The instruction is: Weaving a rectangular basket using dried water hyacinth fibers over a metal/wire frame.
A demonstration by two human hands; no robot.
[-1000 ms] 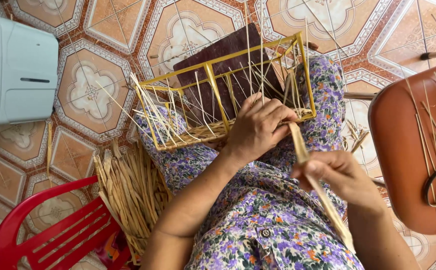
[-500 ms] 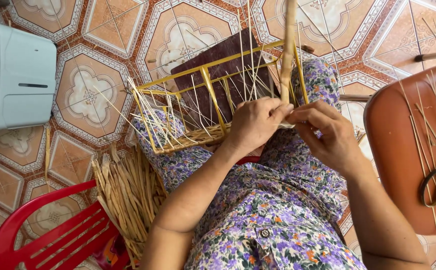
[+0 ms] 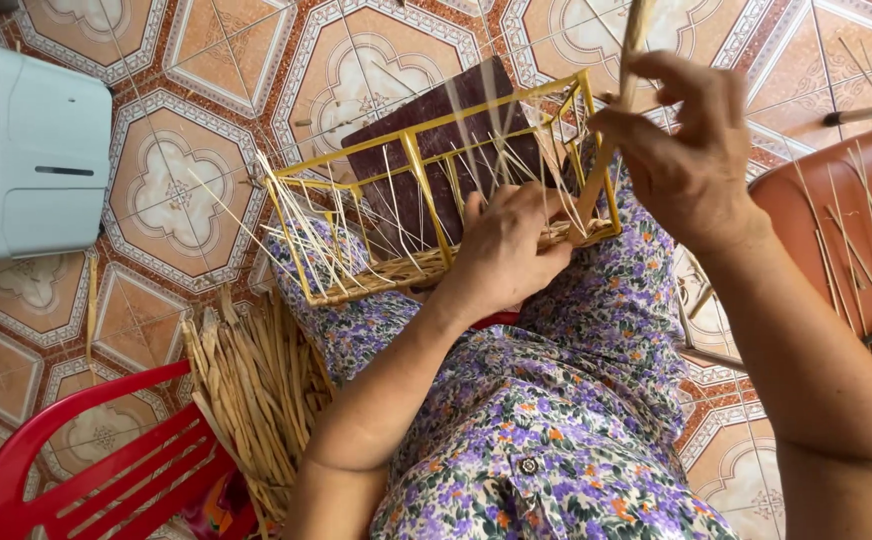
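A yellow wire frame (image 3: 411, 160) with thin straw spokes rests on my lap, its lower edge woven with tan fibre. My left hand (image 3: 504, 250) grips that woven lower edge near the frame's right end. My right hand (image 3: 686, 140) is raised above the frame's right corner, fingers closed on a flat tan reed strip (image 3: 624, 75) that runs up out of view and down into the weave. A dark maroon board (image 3: 446, 140) lies under the frame.
A bundle of tan reed strips (image 3: 256, 390) lies on a red plastic chair (image 3: 86, 470) at lower left. A white box-like appliance (image 3: 26, 150) stands at left. A brown chair seat (image 3: 836, 230) with loose straws is at right. The floor is patterned tile.
My right hand has lifted from beside my left hand to above the frame's right corner, pulling the reed strip upward. My left hand has stayed on the woven edge.
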